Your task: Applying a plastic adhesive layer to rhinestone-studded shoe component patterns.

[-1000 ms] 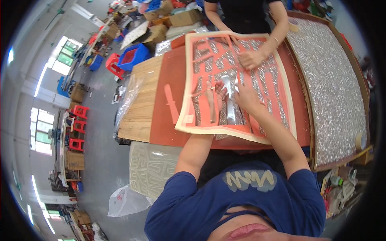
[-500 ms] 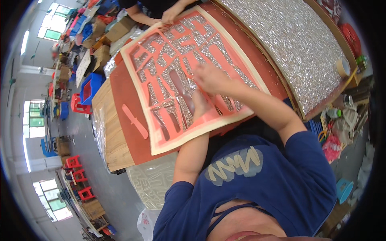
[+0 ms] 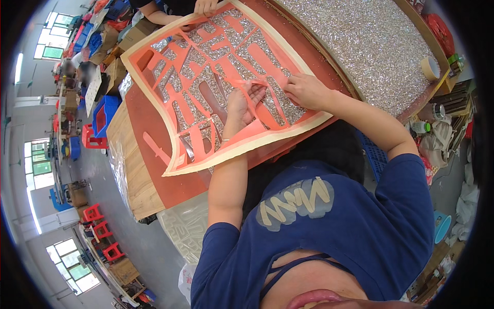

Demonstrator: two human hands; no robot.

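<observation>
A large orange cut-out sheet (image 3: 175, 77) with a cream border lies over silver glitter on the red mat (image 3: 170, 180). My left hand (image 3: 239, 108) rests on the sheet near its near edge. Its fingers are curled around a thin orange strip (image 3: 244, 82) that is lifted off the sheet. My right hand (image 3: 306, 90) is just to the right, with its fingertips pinched at the same strip's right end. The strip loops across my left fingers. At the far end of the sheet another person's hand (image 3: 206, 6) touches the sheet.
A big board of silver glitter (image 3: 360, 46) fills the right side, with a tape roll (image 3: 429, 67) at its corner. A loose orange strip (image 3: 154, 145) lies on the mat. The wooden table edge (image 3: 128, 170) is at left. Blue crates (image 3: 103, 116) and red stools (image 3: 100, 229) stand on the floor.
The view has swung and tilted. Both my hands stay together on the sheet, and a thin orange strip now stands lifted between them.
</observation>
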